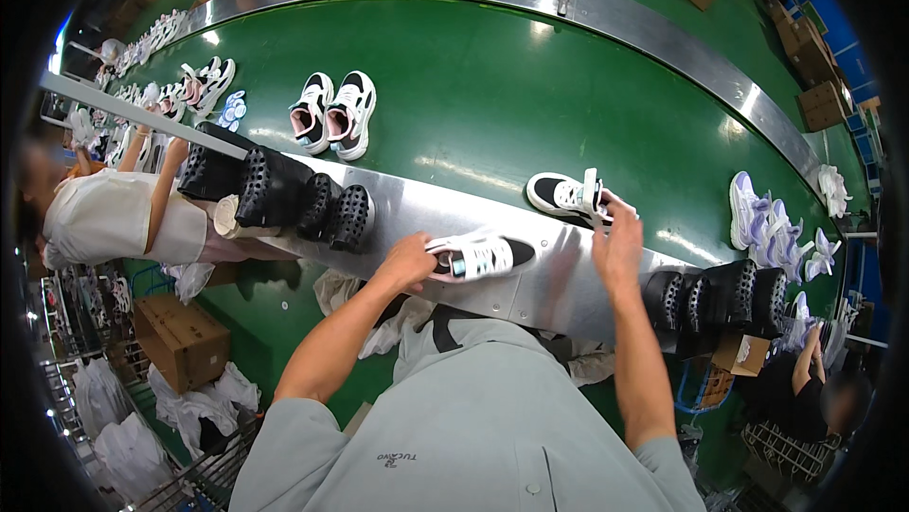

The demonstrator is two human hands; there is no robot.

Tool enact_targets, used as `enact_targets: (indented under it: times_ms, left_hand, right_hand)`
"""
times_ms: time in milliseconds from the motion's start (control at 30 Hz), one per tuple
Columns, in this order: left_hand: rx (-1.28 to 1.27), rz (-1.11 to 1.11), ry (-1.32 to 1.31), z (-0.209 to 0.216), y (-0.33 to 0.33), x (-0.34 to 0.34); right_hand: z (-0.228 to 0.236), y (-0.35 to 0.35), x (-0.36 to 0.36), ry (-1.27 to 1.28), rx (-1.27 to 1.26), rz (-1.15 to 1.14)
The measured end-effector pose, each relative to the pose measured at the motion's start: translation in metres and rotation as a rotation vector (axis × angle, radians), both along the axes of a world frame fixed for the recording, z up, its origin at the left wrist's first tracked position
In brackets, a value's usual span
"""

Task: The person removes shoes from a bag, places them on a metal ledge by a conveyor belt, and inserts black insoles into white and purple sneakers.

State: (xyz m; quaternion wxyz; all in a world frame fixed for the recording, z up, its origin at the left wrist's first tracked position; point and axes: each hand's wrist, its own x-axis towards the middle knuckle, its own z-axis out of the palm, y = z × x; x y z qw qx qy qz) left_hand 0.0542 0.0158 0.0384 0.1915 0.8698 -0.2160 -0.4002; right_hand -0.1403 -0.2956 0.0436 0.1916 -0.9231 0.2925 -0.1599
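Observation:
My left hand [407, 263] grips the heel end of a white and black sneaker [485, 255] that lies on its side on the steel rail [540, 285] in front of me. My right hand [617, 239] pinches the white tongue or tag of a second black and white sneaker [565, 197], which sits at the near edge of the green conveyor belt [492, 95]. The two shoes lie close together, the second just beyond the first.
Another pair of sneakers [333, 112] rides the belt to the left. Black perforated moulds [284, 192] sit on the rail at left, more [715, 296] at right. Lilac shoes [767, 228] lie far right. Other people work at left [114, 214] and lower right [805, 379]. Cardboard boxes [180, 341] stand below.

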Motion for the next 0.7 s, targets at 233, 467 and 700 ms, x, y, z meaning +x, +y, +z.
enact_targets:
  times_ms: [233, 467, 700]
  left_hand:
    - [0.100, 0.504, 0.223, 0.014, 0.001, -0.007]
    - [-0.286, -0.059, -0.595, 0.058, -0.017, -0.048]
    - [-0.480, 0.079, -0.196, 0.007, -0.118, -0.088]
  right_hand:
    - [-0.043, -0.093, 0.035, 0.328, 0.144, -0.145]
    - [0.002, -0.053, 0.039, 0.574, -0.047, 0.073]
    - [0.034, 0.051, 0.002, 0.537, 0.288, 0.005]
